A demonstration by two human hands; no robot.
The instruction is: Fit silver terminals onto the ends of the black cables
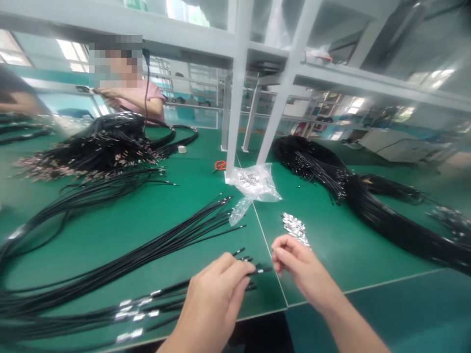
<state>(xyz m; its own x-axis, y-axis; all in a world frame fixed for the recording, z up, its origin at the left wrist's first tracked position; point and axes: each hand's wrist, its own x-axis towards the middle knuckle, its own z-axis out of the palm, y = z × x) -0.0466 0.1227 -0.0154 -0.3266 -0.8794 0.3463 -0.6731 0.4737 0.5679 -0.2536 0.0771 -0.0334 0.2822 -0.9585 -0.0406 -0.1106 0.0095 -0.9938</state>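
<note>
My left hand [224, 287] is closed on a black cable [265, 270], whose end with a small white band sticks out past the fingertips to the right. Under and beside this hand lie several more black cables [172, 294] with white labels. My right hand [294, 262] is pinched near that cable end; what is between its thumb and forefinger is too small to make out. Just beyond the right hand lies a pile of small silvery pieces [294, 226]. A separate bunch of black cables [176, 235] stretches across the left of the green table.
A clear plastic bag [263, 184] with small metal pieces lies by the white shelf posts [241, 88]. Orange-handled scissors [220, 165] and a tape roll [181, 149] are behind. Cable bundles [386, 211] fill the right; another heap [110, 142] lies left, near a person [150, 105].
</note>
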